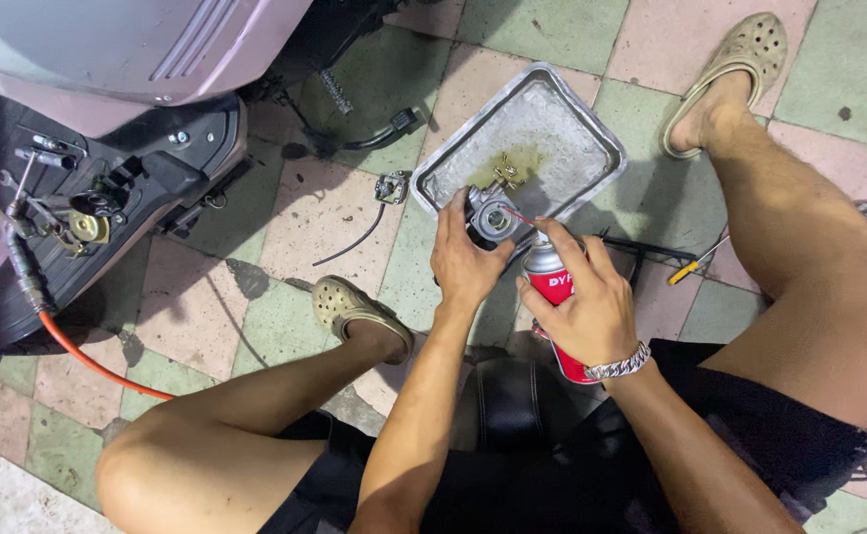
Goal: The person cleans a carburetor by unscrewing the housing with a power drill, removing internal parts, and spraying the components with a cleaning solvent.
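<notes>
My left hand (465, 262) grips a small grey metal engine part (494, 217) with a round bore, held over the near edge of a metal tray (577, 133). My right hand (589, 302) is wrapped around a red spray can (555, 287) with a grey top; its forefinger rests on the nozzle, and a thin red straw points into the part's bore. A brass piece (505, 174) lies in the tray in a yellowish puddle. A silver bracelet circles my right wrist.
A partly stripped scooter (107, 109) stands at the left with an orange hose (87, 358). A small metal part (392, 187) and a black cable lie on the tiled floor. A yellow-handled screwdriver (697, 262) lies at the right. My feet wear perforated clogs.
</notes>
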